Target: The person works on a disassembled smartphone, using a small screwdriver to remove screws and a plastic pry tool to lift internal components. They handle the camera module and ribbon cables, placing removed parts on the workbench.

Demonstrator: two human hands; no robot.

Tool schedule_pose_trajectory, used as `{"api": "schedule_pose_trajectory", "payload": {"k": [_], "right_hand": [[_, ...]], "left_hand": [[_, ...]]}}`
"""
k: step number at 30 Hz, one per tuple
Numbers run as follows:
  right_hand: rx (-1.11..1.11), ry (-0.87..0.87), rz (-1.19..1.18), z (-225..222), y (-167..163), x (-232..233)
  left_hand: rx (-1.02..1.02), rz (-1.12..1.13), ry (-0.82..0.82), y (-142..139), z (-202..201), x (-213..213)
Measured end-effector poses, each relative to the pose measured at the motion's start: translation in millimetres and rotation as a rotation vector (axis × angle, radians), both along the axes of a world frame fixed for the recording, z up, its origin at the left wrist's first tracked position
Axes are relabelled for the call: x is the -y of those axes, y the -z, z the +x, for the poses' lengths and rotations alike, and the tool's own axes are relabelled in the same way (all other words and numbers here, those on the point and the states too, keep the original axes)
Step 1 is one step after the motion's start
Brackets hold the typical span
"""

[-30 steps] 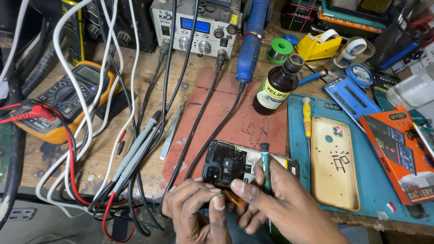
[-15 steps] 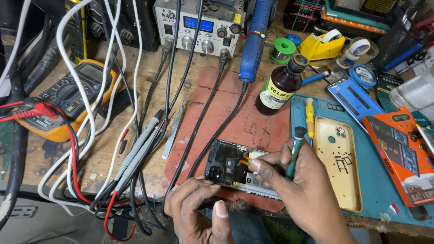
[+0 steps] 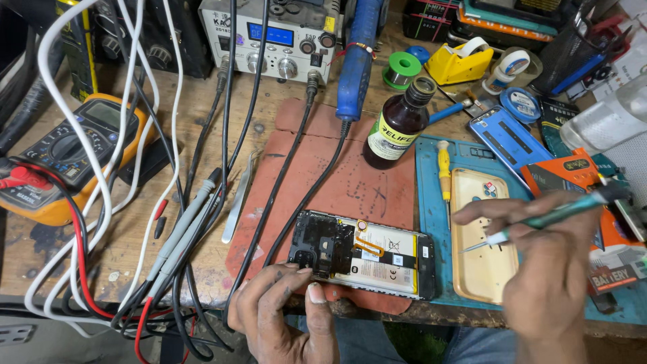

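Left hand (image 3: 286,313) curled at the near bench edge, thumb and fingertips pinching the camera end of one opened phone (image 3: 364,255), back cover off, battery showing. Phone lying flat on a red mat (image 3: 323,162), just at 12 o'clock of that hand. Right hand (image 3: 549,269) at 3 o'clock of the phone, closed pen-fashion around one green-handled screwdriver (image 3: 549,217), tip hovering over one clear yellowish phone case (image 3: 480,236) on the blue mat (image 3: 431,202). One small yellow screwdriver (image 3: 443,168) beside the case at 9 o'clock. One brown bottle (image 3: 396,125) at 12 o'clock of the phone, capped, contents not discernible. Two tape rolls, one in a yellow dispenser (image 3: 458,62). One orange multimeter (image 3: 67,155) far out at 9 o'clock.
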State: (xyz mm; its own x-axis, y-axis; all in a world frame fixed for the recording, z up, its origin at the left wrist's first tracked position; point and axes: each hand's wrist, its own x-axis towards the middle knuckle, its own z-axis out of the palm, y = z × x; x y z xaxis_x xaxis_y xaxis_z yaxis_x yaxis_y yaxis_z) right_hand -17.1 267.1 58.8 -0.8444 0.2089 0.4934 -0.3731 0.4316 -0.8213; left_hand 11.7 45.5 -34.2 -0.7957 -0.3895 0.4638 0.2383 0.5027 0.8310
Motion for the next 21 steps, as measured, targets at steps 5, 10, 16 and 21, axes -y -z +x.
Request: {"api": "schedule_pose_trajectory", "payload": {"k": [5,10,16,21], "right_hand": [[-0.045,0.108,-0.142,-15.0,16.0,-53.2],[-0.024,0.047,-0.116,-18.9,44.1,-65.3],[-0.012,0.025,-0.102,-16.4,49.0,-61.5],[0.036,0.001,-0.152,-18.9,46.7,-58.5]], "left_hand": [[-0.032,0.010,0.000,0.4,-0.4,1.1],[-0.075,-0.015,-0.033,1.2,-2.6,0.9],[-0.079,-0.050,-0.053,0.8,-2.2,1.8],[-0.099,-0.063,-0.059,2.4,-2.2,4.0]]}}
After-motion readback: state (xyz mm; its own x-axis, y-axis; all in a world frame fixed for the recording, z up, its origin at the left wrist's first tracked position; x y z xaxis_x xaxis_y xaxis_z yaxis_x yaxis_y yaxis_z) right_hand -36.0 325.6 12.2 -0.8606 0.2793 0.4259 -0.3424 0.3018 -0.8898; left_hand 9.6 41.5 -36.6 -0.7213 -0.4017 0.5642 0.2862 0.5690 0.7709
